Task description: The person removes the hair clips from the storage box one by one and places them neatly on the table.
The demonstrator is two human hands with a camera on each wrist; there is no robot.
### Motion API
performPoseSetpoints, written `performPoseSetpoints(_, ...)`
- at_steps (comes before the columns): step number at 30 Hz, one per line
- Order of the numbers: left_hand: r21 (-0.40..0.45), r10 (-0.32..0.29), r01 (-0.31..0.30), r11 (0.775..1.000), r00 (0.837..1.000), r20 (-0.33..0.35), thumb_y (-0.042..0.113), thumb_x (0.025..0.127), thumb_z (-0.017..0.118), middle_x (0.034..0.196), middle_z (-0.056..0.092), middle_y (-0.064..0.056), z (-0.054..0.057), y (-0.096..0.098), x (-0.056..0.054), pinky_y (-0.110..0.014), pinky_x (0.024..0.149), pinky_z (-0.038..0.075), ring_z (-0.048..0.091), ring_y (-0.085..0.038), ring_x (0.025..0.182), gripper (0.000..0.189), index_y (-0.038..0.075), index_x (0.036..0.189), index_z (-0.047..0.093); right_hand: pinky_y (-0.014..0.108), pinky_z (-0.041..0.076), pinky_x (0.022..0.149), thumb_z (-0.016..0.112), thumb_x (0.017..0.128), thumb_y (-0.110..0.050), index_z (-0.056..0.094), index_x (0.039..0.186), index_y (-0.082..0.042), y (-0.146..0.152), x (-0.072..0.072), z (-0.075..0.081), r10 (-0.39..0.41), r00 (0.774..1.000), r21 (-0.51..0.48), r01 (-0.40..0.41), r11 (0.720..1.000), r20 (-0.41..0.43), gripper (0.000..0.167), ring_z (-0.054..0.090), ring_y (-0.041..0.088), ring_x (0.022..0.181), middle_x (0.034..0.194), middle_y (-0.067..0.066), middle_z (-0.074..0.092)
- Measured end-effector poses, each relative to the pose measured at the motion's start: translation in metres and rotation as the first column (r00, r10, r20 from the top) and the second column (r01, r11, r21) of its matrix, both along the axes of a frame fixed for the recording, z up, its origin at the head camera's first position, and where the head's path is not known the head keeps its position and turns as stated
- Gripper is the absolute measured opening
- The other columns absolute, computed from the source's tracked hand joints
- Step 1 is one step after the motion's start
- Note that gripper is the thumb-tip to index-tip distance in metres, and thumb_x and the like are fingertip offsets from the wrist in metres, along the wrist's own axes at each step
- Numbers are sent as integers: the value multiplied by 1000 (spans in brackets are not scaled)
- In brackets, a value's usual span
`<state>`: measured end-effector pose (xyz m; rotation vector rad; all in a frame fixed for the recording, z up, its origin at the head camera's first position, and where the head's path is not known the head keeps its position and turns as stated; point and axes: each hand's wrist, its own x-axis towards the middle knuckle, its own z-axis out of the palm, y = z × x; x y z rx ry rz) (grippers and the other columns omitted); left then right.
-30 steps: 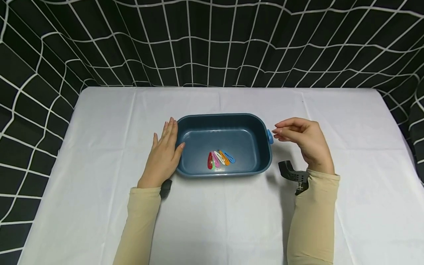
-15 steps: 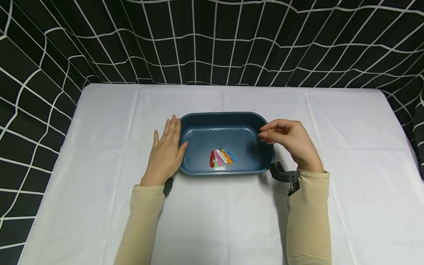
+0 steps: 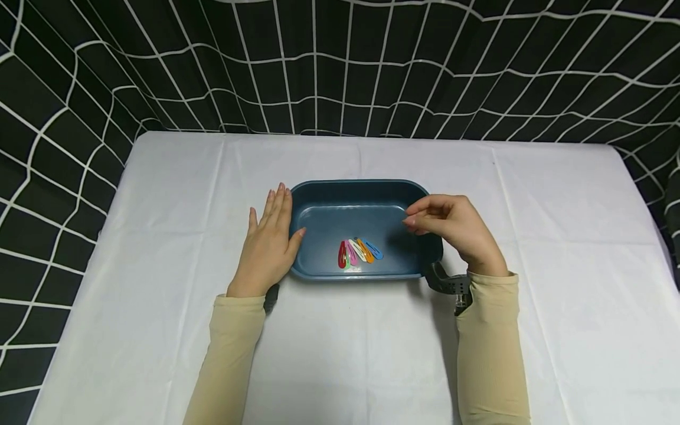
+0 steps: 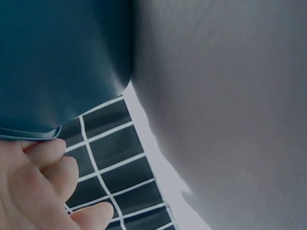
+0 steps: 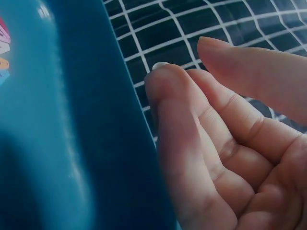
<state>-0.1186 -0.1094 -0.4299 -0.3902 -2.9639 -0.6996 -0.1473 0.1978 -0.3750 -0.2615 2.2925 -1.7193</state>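
A dark teal, oblong plastic bin (image 3: 347,215) stands on the white-covered table. Several snap hair clips (image 3: 360,252) in red, green, pink, white, orange and blue lie in a small fan on its floor, toward the near side. My left hand (image 3: 265,241) rests against the bin's left end, fingers straight and thumb over the rim; the left wrist view shows fingertips (image 4: 64,175) beside the bin's edge. My right hand (image 3: 451,227) hovers over the bin's right end, fingers loosely bent with nothing between them. In the right wrist view, thumb and fingertips (image 5: 168,81) stand apart.
White cloth (image 3: 319,348) covers the table. A black net with white cords (image 3: 340,77) rises behind it and along the sides. Black wrist mounts (image 3: 448,283) stick out from both sleeves, the right one close to the bin's near right corner.
My right hand has moved left from beside the bin to over its right end, hiding the light blue knob there. My left hand stays on the left end; the clips lie as before.
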Motion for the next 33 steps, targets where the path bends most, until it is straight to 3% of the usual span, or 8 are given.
performPoseSetpoints(7, 4, -8, 8, 1000, 1000, 2, 31, 98, 47, 156, 9, -11, 0, 0, -1, -60, 109, 8, 7, -25, 144, 67, -2, 149, 18, 31, 53, 70, 67, 86, -5, 62, 101, 15, -11, -7, 3, 77, 997, 110, -78, 991, 11, 25, 67, 21, 73, 81, 6, 71)
performPoseSetpoints(12, 11, -11, 11, 1000, 1000, -2, 31, 98, 48, 156, 10, -11, 0, 0, -1, -60, 108, 8, 5, -23, 144, 67, -2, 149, 18, 33, 53, 71, 64, 88, -5, 64, 98, 11, -17, -21, 7, 186, 982, 175, -190, 966, 35, 19, 66, 26, 76, 86, 19, 69)
performPoseSetpoints(15, 11, -10, 10, 1000, 1000, -2, 31, 98, 48, 156, 10, -11, 0, 0, -1, -60, 108, 9, 3, -22, 144, 67, -2, 149, 18, 36, 54, 72, 63, 88, -3, 63, 99, 13, -22, -33, 8, 300, 948, 173, -314, 934, 102, 19, 66, 27, 77, 88, 21, 68)
performPoseSetpoints(18, 9, -8, 8, 1000, 1000, -6, 31, 98, 47, 156, 11, -11, 0, -1, -1, -60, 108, 9, 3, -21, 144, 67, -2, 149, 19, 39, 54, 72, 65, 87, -2, 62, 98, 14, -28, -46, 6, 418, 892, 171, -445, 879, 174, 20, 66, 29, 75, 87, 21, 69)
performPoseSetpoints(22, 8, -7, 7, 1000, 1000, -13, 31, 98, 47, 156, 11, -11, -1, -1, -1, -60, 108, 9, 7, -24, 144, 66, -2, 149, 19, 36, 54, 70, 65, 85, -1, 65, 94, 12, -37, -57, -3, 491, 837, 196, -537, 820, 242, 15, 66, 22, 72, 83, 17, 69)
performPoseSetpoints(33, 13, -7, 8, 1000, 1000, -23, 31, 98, 47, 156, 13, -11, -1, -1, 0, -60, 108, 11, 11, -26, 143, 66, -2, 148, 19, 25, 51, 59, 65, 81, 3, 68, 85, 6, -44, -62, -24, 515, 799, 265, -593, 761, 310, 6, 63, 15, 63, 75, 8, 68)
